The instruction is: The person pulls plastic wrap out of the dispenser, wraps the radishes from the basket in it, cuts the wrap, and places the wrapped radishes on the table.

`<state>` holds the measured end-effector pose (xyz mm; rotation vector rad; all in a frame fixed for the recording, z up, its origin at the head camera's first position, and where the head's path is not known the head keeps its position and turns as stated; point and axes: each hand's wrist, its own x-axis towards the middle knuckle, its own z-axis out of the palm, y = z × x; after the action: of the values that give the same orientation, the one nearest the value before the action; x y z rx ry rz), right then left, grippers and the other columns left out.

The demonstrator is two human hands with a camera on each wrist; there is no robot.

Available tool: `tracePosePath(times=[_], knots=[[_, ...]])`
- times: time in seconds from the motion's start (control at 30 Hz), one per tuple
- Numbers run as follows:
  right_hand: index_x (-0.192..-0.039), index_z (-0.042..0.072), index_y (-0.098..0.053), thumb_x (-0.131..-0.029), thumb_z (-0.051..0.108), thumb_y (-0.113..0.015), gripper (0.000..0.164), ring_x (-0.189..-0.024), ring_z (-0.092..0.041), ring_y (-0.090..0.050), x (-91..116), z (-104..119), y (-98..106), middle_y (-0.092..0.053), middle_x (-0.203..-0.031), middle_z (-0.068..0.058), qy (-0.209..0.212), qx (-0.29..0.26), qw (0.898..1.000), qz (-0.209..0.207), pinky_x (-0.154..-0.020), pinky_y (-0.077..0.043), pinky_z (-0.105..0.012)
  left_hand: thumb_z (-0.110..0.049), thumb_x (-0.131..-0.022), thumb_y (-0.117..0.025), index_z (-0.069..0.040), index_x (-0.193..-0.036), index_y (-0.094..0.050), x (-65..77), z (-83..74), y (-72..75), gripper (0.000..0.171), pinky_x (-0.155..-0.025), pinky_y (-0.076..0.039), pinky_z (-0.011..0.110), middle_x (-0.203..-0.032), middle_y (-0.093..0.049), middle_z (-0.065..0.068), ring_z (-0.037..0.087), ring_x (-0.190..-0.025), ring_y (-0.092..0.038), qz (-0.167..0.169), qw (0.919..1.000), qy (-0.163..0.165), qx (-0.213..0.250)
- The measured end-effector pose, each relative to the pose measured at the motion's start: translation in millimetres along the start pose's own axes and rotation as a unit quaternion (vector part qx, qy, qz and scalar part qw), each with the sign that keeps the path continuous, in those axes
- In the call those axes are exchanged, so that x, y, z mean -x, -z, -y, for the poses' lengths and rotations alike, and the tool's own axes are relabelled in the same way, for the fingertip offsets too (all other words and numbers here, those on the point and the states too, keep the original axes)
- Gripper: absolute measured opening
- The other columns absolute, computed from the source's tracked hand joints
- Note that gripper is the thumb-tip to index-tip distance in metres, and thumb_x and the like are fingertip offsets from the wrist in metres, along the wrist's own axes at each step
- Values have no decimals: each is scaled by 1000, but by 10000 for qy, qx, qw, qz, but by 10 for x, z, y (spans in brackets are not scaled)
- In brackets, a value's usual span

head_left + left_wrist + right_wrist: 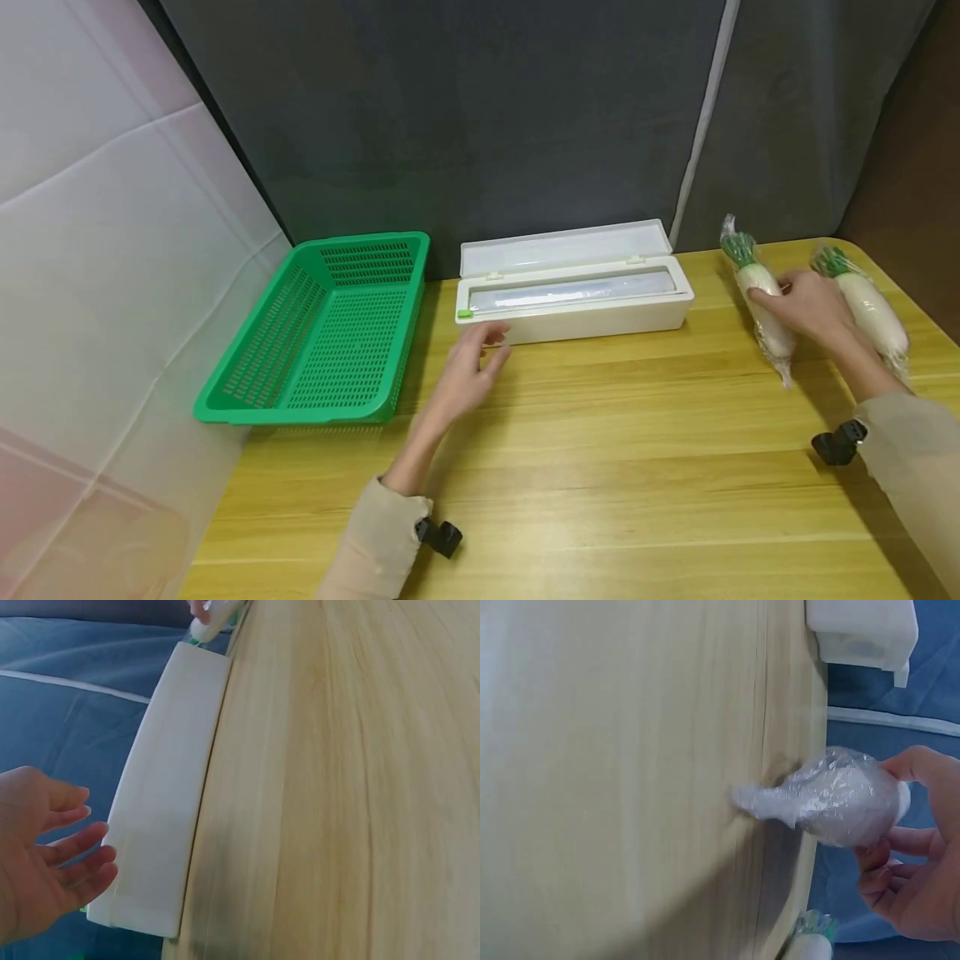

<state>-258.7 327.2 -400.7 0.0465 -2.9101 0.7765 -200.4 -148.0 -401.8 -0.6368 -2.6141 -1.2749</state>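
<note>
My right hand (812,307) grips a white radish (767,312) wrapped in clear film, its cut green stems pointing to the back. In the right wrist view, thumb and fingers close around the wrapped radish (847,796), and the twisted film end points away from the hand. A second wrapped radish (873,317) lies just right of that hand. My left hand (467,371), fingers loosely bent and holding nothing, hovers by the front left corner of a white cling film box (585,323). The box's lid (566,248) stands raised, showing the film roll (573,292) inside.
A green plastic basket (300,414) with slotted walls stands at the left of the wooden table (600,467). Behind the table hangs a dark grey cloth (450,125), and a pale sheet (135,250) covers the left side. A green slider (465,314) sits on the box's edge.
</note>
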Motion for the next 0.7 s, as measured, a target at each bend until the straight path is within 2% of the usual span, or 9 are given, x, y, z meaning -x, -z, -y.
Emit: tracePosePath(times=[0.17, 0.33, 0.4, 0.6, 0.7], knots=[[-94, -10, -61, -99, 39, -58, 50, -65, -29, -49, -11, -55, 15, -58, -70, -13, 4, 155, 9999, 50, -53, -36, -37, -10, -101, -61, 2, -133, -58, 20, 23, 29, 34, -102, -47, 46, -129, -59, 17, 31, -118, -57, 7, 9991, 84, -421], [-82, -3, -56, -98, 42, -60, 48, -62, -29, -46, -5, -98, 24, -51, -64, -9, -118, 280, 9995, 127, -51, -33, -38, -12, -101, -62, 1, -134, -57, 37, 59, 56, 36, -102, -47, 45, -129, -59, 18, 31, -119, -57, -5, 9971, 128, -747], [-83, -5, -57, -98, 42, -60, 50, -63, -31, -47, 3, -120, 27, -53, -66, -13, -177, 354, 9991, 175, -51, -34, -39, -12, -101, -62, 1, -134, -57, 42, 73, 65, 36, -102, -47, 46, -128, -59, 18, 32, -119, -57, -15, 9959, 122, -895], [-109, -17, -59, -99, 48, -58, 65, -71, -44, -58, 24, -189, 46, -63, -90, -34, -311, 580, 9977, 173, -53, -43, -48, -12, -101, -61, 0, -133, -58, 46, 91, 104, 34, -101, -47, 47, -126, -59, 18, 32, -119, -56, -41, 9919, 0, -1270], [-115, -18, -57, -99, 53, -55, 73, -73, -48, -59, 27, -202, 50, -63, -96, -37, -351, 542, 9978, 134, -55, -45, -52, -11, -101, -62, 2, -132, -58, 44, 89, 132, 34, -99, -48, 46, -124, -60, 19, 33, -116, -57, -89, 9893, -110, -1449]])
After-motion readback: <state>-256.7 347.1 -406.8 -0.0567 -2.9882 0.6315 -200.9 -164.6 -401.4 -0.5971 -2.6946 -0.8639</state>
